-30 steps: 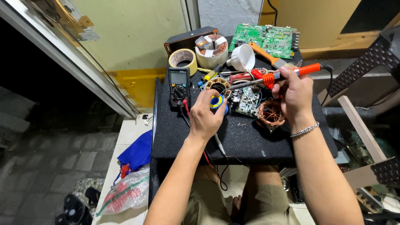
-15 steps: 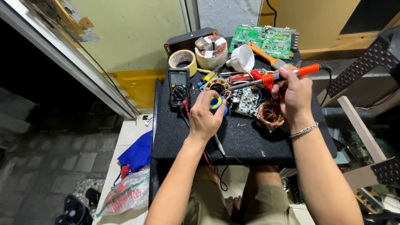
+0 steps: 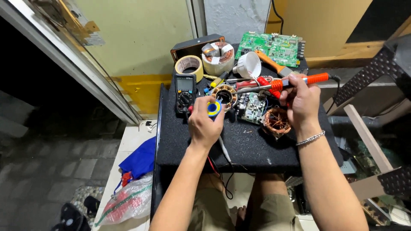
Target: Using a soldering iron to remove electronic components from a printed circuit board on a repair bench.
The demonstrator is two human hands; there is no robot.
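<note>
The right hand (image 3: pixel 302 97) closes its grip on the orange handle of the soldering iron (image 3: pixel 282 83), held above the bench (image 3: pixel 248 145). The iron looks light and rigid; hold only the handle. The left hand (image 3: pixel 204 126) pinches a small solder spool (image 3: pixel 214 108), light, its wire soft.

Orange-handled soldering iron (image 3: pixel 286 82) lies level over the board – blue-yellow solder reel (image 3: pixel 214 108) upright.
</note>
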